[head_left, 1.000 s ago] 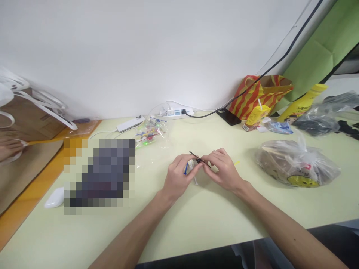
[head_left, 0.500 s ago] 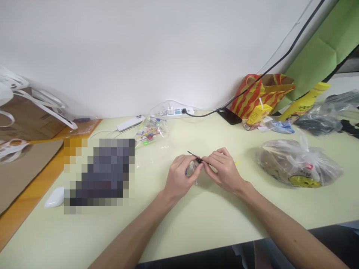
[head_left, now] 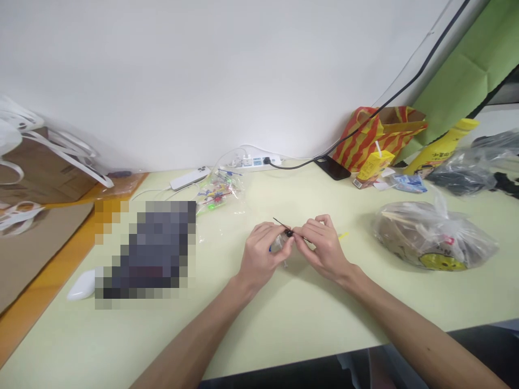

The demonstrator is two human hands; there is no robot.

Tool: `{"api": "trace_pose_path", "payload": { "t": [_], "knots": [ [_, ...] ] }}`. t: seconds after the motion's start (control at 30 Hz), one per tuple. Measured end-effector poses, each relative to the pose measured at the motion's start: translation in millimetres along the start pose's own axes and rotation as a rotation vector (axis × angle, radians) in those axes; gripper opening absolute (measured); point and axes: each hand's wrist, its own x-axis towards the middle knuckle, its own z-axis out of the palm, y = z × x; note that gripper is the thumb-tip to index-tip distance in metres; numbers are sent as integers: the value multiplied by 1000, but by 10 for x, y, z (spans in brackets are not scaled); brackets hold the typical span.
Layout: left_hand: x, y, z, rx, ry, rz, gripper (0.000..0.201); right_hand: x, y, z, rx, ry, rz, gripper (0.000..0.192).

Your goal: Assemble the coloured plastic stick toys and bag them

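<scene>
My left hand (head_left: 263, 249) pinches a small black part (head_left: 288, 233) between thumb and fingers. From that part a thin black strip sticks out up and to the left. My right hand (head_left: 322, 246) has its fingertips pressed together at the right side of the same piece, on what looks like a thin dark end. Behind and below the left fingers shows a clear, whitish piece (head_left: 278, 243) with a bit of blue at its edge; its kind cannot be made out. A small yellow piece (head_left: 344, 235) lies on the table just beyond the right hand.
A clear bag of small coloured plastic pieces (head_left: 221, 193) lies behind the left hand, near a power strip (head_left: 257, 161). A blurred dark object (head_left: 152, 251) is on the left. To the right sit a tied plastic bag (head_left: 432, 237), drink carton (head_left: 375, 167) and phone (head_left: 333, 167).
The thin black strip's outer end has shifted slightly right and looks thinner. Both hands keep nearly the same place and grip; the whole view has shifted a little.
</scene>
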Motion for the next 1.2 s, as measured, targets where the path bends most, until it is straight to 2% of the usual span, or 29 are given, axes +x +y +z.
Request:
{"api": "trace_pose_path", "payload": {
  "t": [0.4,0.77,0.87,1.07,1.2],
  "knots": [
    [27,17,-6,17,68,79,8,7,-72,11,244,34,108,18],
    [33,-17,-43,14,42,61,9,37,-89,-58,378,-54,271,25],
    [34,-30,-51,43,24,65,8,61,-68,-87,493,-103,362,26],
    [15,-60,-47,70,8,79,8,87,-14,-94,888,-205,536,28],
    [12,-51,-44,85,3,83,5,96,-12,-87,975,-209,584,29]
  ]
}}
